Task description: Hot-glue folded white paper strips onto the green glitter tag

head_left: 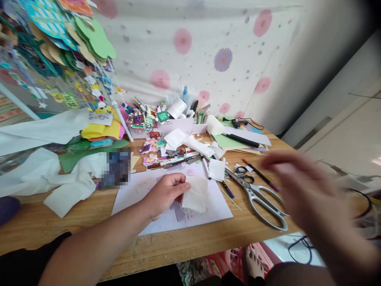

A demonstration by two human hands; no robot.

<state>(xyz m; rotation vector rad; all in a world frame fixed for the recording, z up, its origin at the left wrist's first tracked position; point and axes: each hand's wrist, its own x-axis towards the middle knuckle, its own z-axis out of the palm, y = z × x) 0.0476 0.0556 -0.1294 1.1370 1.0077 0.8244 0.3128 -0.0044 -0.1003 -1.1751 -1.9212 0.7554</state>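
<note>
My left hand pinches a thin, whitish square of tissue-like paper between thumb and fingers, above white paper sheets on the wooden table. Raised over the table's right side, my right hand is smeared by motion, so its fingers cannot be made out. Below and left of it lie large silver scissors, with a small black-handled pair of scissors just behind them. Another white paper square rests beside the scissors' blades.
Pens, paper scraps and small coloured cutouts crowd the middle back. White tissue strips and hanging paper crafts fill the left. A black-handled knife-like tool and a glue gun lie at the back right.
</note>
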